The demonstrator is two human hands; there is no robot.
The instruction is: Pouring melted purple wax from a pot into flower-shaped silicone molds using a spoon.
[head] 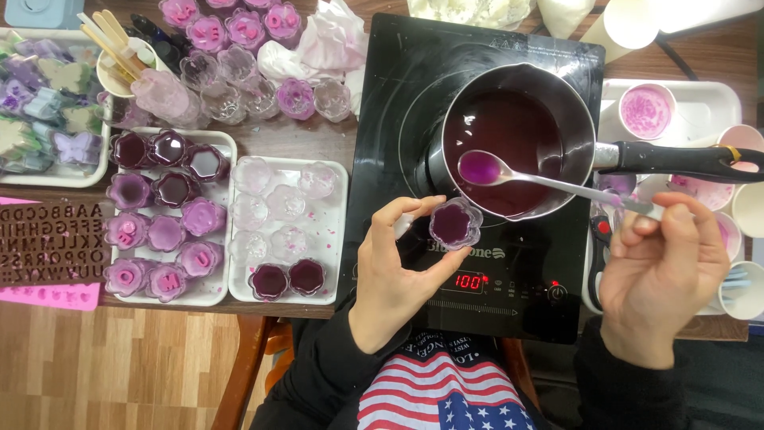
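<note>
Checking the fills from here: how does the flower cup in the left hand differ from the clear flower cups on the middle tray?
The held flower cup is filled with dark purple liquid; the clear flower cups look empty and colourless. The held one is pinched in the left hand above the black cooktop; the clear ones stand on the white tray. Both share the same scalloped flower shape.

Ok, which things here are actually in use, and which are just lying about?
In use: left hand holding flower-shaped cup; right hand holding spoon; saucepan of purple liquid; induction hob.

Lying about: brown letter mould, wooden sticks, butterfly shapes, paper cups.
</note>
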